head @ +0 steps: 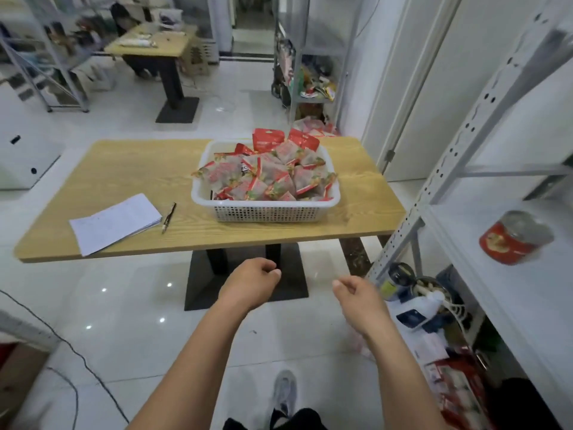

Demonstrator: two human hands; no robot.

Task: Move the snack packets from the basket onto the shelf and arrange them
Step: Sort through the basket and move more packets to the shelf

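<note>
A white perforated basket point(266, 212) stands on the right half of a wooden table point(130, 169), heaped with several red-and-clear snack packets point(269, 175). A white metal shelf point(508, 274) rises at the right, and on it lies one red snack tin point(511, 238). My left hand point(251, 283) and my right hand point(361, 301) hang in front of me, below the table's near edge, fingers loosely curled and holding nothing.
A paper pad point(114, 223) and a pen point(169, 217) lie on the table's left side. Bottles and boxes crowd the shelf's lower level point(434, 311). More racks, a second table and a seated person stand at the back. Cables run across the floor at left.
</note>
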